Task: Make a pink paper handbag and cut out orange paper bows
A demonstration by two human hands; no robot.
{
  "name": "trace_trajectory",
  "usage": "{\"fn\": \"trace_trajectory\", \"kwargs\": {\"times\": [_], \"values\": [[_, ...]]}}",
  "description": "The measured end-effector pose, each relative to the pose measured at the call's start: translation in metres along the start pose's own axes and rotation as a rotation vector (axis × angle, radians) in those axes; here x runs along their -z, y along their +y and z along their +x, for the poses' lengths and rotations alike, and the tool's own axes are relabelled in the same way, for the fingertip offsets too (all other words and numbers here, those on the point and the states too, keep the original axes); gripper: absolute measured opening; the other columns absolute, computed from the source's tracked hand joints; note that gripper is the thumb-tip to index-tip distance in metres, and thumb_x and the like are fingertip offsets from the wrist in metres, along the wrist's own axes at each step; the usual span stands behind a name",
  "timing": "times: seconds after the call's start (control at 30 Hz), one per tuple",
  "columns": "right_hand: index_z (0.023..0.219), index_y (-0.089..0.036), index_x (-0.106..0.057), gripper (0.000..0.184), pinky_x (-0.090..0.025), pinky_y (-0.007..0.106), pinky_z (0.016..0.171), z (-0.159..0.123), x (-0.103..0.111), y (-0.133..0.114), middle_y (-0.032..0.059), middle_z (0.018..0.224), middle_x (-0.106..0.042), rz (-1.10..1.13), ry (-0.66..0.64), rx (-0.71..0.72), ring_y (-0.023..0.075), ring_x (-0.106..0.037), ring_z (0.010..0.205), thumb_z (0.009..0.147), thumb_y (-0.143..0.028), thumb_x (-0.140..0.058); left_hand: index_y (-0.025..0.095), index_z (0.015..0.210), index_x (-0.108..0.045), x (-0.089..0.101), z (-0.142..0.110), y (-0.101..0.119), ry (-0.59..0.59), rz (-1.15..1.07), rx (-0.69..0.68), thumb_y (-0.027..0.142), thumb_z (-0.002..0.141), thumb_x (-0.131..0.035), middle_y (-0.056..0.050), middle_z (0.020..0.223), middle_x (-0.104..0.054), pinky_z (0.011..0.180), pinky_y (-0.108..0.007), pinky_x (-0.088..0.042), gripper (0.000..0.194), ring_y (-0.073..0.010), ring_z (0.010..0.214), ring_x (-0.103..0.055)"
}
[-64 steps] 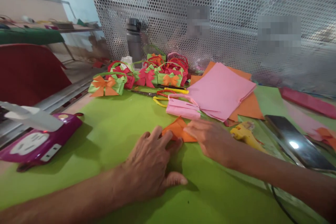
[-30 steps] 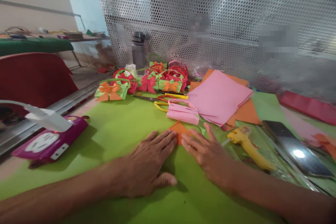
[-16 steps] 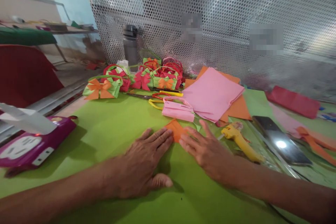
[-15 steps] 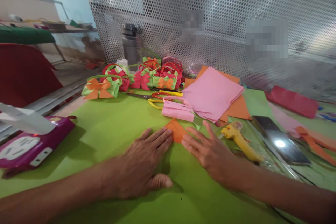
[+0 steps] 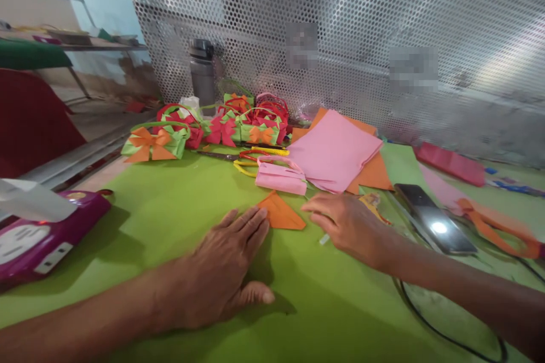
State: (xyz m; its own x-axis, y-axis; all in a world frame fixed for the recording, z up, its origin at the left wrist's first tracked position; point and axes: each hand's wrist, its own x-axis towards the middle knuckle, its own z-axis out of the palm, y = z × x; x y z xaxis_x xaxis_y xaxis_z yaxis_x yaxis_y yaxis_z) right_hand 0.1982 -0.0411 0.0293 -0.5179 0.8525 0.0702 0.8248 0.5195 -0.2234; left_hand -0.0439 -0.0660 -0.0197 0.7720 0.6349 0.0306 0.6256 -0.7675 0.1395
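Note:
A small folded orange paper (image 5: 284, 214), with a crease across it, lies on the green tabletop (image 5: 170, 204). My left hand (image 5: 227, 264) rests palm down with its fingers stretched out, the fingertips on the paper's left edge and the thumb out to the side. To the right of the paper and apart from it is my right hand (image 5: 355, 227). Its fingers are loosely bent with a gap between them, and I see nothing held in them. It covers most of the yellow glue gun (image 5: 372, 203). A small whitish piece (image 5: 324, 239) shows just below the fingers.
Behind the paper lie a pink paper bag (image 5: 281, 177), scissors (image 5: 244, 157) and a pink paper stack (image 5: 336, 150). Several small bow-trimmed bags (image 5: 153, 142) stand at the back, before a bottle (image 5: 202, 71). A purple power strip (image 5: 63, 227) is left; a lit phone (image 5: 432, 218) and black cord (image 5: 430, 323) are right.
My right hand has lifted off the orange paper and moved right, its fingers now bent, uncovering the paper's right corner. My left hand stays on the paper. The view has shifted slightly.

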Motion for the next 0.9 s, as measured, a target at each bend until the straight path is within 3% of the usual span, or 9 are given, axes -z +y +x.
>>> {"fn": "trace_trajectory", "kwargs": {"times": [0.07,0.17,0.3,0.43,0.53,0.67,0.9], "values": [[0.074,-0.015,-0.065,0.023,-0.040,0.025,0.058,0.014,-0.001,-0.001,0.0018,0.066,-0.065,0.198,-0.095,-0.190,0.0151,-0.059,0.063,0.078,-0.016,-0.043,0.004,0.138,-0.024,-0.003,-0.002,0.002,0.033,0.040,0.011,0.067,0.079,-0.030,-0.023,0.144,-0.024,0.105,-0.049,-0.022,0.087,-0.0331,0.134,-0.021],[0.062,-0.014,-0.061,0.022,-0.036,0.020,0.044,0.029,-0.009,0.001,-0.0006,0.054,-0.061,0.309,-0.209,-0.238,0.0110,-0.055,0.045,0.073,-0.018,-0.043,0.001,0.132,-0.035,-0.008,-0.005,0.006,0.115,0.108,0.032,0.070,0.077,-0.028,-0.025,0.139,-0.034,0.101,-0.051,-0.027,0.088,-0.0362,0.128,-0.030],[0.064,-0.015,-0.058,0.015,-0.039,0.016,0.042,0.043,-0.014,-0.010,-0.0005,0.059,-0.063,0.420,-0.309,-0.261,0.0083,-0.056,0.044,0.071,-0.019,-0.045,0.005,0.113,-0.055,-0.007,-0.006,0.013,0.171,0.104,0.097,0.076,0.070,-0.029,-0.022,0.114,-0.055,0.091,-0.052,-0.036,0.088,-0.0349,0.101,-0.051],[0.061,-0.017,-0.055,0.010,-0.041,0.015,0.039,0.060,-0.016,-0.033,-0.0021,0.056,-0.061,0.480,-0.452,-0.314,0.0072,-0.055,0.043,0.068,-0.021,-0.049,0.009,0.100,-0.062,0.000,-0.005,0.018,0.154,0.040,0.116,0.076,0.069,-0.030,-0.015,0.093,-0.058,0.077,-0.046,-0.044,0.081,-0.0279,0.083,-0.053],[0.053,-0.017,-0.053,0.013,-0.039,0.016,0.037,0.070,-0.022,-0.044,-0.0028,0.048,-0.056,0.434,-0.535,-0.339,0.0073,-0.050,0.039,0.065,-0.020,-0.053,0.007,0.102,-0.062,0.004,-0.009,0.018,0.148,0.039,0.140,0.075,0.070,-0.034,-0.018,0.096,-0.059,0.075,-0.047,-0.046,0.079,-0.0305,0.086,-0.054],[0.048,-0.017,-0.055,0.017,-0.035,0.019,0.036,0.077,-0.028,-0.047,-0.0008,0.045,-0.055,0.300,-0.533,-0.333,0.0098,-0.048,0.039,0.062,-0.025,-0.059,0.007,0.115,-0.056,0.008,-0.022,0.010,0.105,0.112,0.112,0.066,0.072,-0.047,-0.022,0.117,-0.057,0.083,-0.045,-0.046,0.073,-0.0342,0.103,-0.054],[0.047,-0.017,-0.053,0.028,-0.025,0.022,0.035,0.083,-0.029,-0.054,-0.0015,0.043,-0.052,0.181,-0.522,-0.307,0.0092,-0.041,0.038,0.059,-0.039,-0.065,0.001,0.117,-0.054,0.005,-0.033,-0.001,0.218,0.164,-0.045,0.064,0.079,-0.037,-0.025,0.119,-0.056,0.089,-0.043,-0.045,0.076,-0.0330,0.108,-0.056]]}}
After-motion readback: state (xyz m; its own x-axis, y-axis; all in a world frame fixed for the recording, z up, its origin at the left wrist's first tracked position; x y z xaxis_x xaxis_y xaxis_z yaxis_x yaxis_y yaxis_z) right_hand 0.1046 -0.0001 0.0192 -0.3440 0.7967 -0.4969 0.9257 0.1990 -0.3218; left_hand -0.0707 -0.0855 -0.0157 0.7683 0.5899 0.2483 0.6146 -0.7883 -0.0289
